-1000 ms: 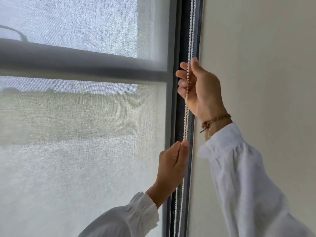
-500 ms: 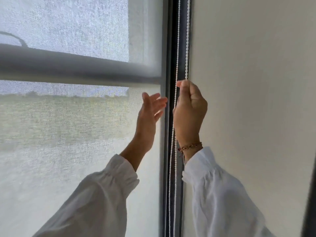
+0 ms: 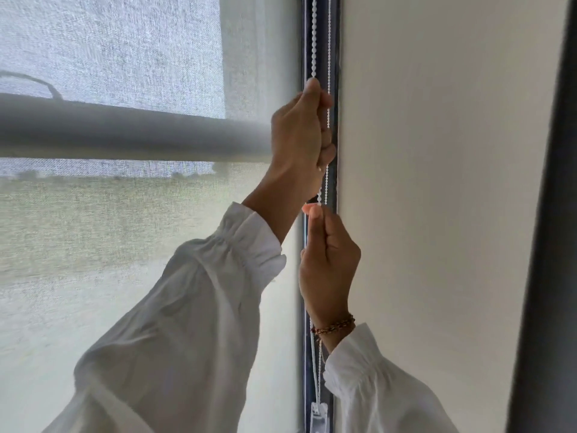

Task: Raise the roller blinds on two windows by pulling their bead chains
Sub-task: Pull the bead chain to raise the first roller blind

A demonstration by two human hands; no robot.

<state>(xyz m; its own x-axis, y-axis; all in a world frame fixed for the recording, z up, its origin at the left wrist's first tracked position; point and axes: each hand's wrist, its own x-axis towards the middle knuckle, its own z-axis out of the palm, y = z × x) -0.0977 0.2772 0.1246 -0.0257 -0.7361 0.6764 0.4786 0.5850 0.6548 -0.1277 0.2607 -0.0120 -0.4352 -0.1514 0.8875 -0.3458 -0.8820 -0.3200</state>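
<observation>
The left hand has climbed above the right hand; both grip the two-stranded bead chain.

Wall: plain cream surface filling most of the right half
Dark strip: tall, blurred charcoal band down the right edge, leaning slightly
Grey bar: thick horizontal rail crossing the left side, hazy
Outdoors: blurred greenish ground below the bar, pale grey above it

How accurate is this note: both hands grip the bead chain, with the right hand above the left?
One slip: the head view shows the left hand above the right hand, which wears the bracelet. Both do grip the bead chain.
</observation>
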